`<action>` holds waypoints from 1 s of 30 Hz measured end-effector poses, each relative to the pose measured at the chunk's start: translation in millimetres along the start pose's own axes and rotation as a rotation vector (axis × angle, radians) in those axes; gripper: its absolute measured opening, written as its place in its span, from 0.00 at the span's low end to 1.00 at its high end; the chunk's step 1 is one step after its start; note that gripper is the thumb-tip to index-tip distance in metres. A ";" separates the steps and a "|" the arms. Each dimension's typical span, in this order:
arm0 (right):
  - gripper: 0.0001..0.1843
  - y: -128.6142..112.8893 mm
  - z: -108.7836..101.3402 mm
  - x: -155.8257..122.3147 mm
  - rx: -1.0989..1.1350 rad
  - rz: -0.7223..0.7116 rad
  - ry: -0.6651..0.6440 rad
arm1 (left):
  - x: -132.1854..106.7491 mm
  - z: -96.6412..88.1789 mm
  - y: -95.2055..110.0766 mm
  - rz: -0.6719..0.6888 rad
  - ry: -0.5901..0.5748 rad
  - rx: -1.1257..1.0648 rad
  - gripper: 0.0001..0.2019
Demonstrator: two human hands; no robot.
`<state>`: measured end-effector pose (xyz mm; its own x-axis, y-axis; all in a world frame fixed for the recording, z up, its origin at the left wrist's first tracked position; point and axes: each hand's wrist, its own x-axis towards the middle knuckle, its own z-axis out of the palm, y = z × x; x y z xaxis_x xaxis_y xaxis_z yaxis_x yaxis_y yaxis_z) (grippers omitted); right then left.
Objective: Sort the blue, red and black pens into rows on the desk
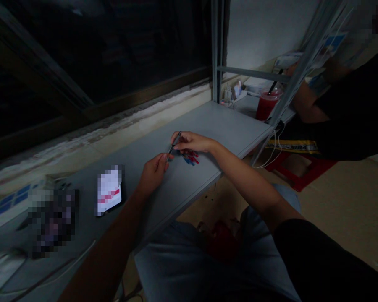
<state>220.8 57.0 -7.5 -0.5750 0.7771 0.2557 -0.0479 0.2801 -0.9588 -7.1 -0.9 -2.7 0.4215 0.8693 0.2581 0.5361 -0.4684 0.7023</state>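
A slim dark pen [174, 147] stands tilted above the grey desk [189, 184]. My right hand [192, 142] pinches it near its upper part, and the fingertips of my left hand [153, 172] close on its lower end. Just below my right hand, a small red and blue marked object [189, 159] lies on the desk top. It looks like a drawing or sticker, but the dim light hides its detail. A phone with a blurred screen [109, 191] lies to the left of my left hand.
A blurred dark object [52, 222] and cables lie at the desk's left end, beside a dark window. Beyond a metal upright stand a red drink cup [266, 105] and a person in a black top [343, 113]. A red stool [299, 167] stands on the floor.
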 end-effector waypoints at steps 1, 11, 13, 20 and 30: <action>0.12 0.0 -0.1 0.4 -0.003 0.017 0.024 | 1.1 -1.2 -1.7 0.003 0.012 0.026 0.22; 0.17 10.5 -5.8 9.8 0.062 -0.056 0.237 | 2.8 0.5 -10.7 0.002 0.047 0.092 0.21; 0.16 10.6 -6.0 10.1 0.067 -0.032 0.252 | 2.7 0.6 -11.5 0.002 0.045 0.092 0.21; 0.16 5.0 -3.1 8.7 0.147 -0.030 0.318 | 2.8 1.1 -9.7 -0.010 0.042 0.074 0.21; 0.26 -9.1 -0.2 1.8 0.462 -0.021 0.270 | 1.4 5.8 -6.4 -0.011 -0.016 -0.098 0.23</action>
<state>220.3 56.0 1.7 -0.3428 0.9083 0.2397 -0.4468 0.0668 -0.8921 -5.7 2.4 -10.7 0.4276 0.8715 0.2401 0.4669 -0.4404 0.7668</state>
